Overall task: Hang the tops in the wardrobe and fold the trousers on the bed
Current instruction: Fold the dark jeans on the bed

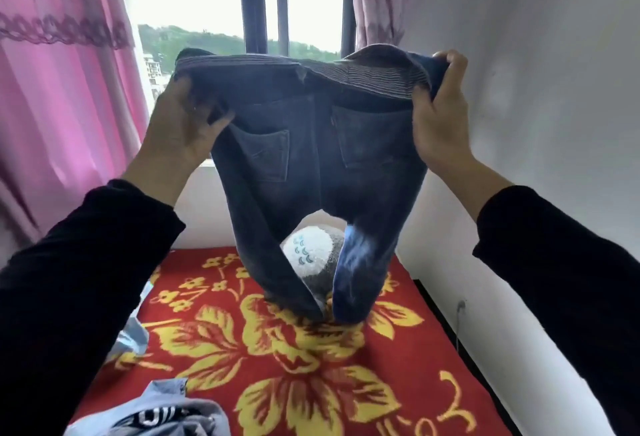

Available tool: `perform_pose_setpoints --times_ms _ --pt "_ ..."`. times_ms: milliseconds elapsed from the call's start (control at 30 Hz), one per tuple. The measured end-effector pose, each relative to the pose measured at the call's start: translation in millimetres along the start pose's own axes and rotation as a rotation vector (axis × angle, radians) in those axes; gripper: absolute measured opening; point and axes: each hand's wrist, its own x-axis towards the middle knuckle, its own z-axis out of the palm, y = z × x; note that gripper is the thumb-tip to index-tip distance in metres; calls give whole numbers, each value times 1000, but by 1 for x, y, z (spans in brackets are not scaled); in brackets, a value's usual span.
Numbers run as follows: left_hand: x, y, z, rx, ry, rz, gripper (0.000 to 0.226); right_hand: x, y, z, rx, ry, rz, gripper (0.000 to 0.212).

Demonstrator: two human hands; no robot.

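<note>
Reaching up and forward with both arms, elbows bent, black sleeves ending short of bare wrists. Gripping one end of the waistband of the trousers (311, 144) with the left hand (185, 125), thumb laid on the near face of the cloth, fingers mostly hidden behind it. Gripping the other end with the right hand (440, 116), thumb pressed on the near side, fingers curled over the top edge. Holding the hands well apart, the right a little higher than the left
</note>
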Motion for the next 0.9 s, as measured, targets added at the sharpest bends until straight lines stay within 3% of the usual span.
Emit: perform_pose_setpoints --times_ms 133,300,400,533,633,700,800,900 --pt "-82 -27 -45 45 42 -133 14 -80 16 -15 96 120 135 29" --pt "-197 -84 -118 57 125 -413 15 -220 50 -34 64 64 469 14" --pt "-273 -122 -169 111 344 -603 7 -314 78 -53 -61 -64 706 15" --pt "-388 -177 -240 364 592 -849 19 -441 95 -88 -300 -315 943 9" --pt "-471 -196 -273 500 739 -1009 20 -519 85 -112 -375 -430 1082 20" --pt "-519 -202 -286 592 767 -1085 28 -564 77 -128 -420 -497 1115 33" --pt "-581 -209 -302 694 787 -1155 23 -623 71 -151 -474 -630 1141 10" --pt "-630 -215 -313 741 814 -1223 11 -673 81 -173 -611 -802 1060 15"
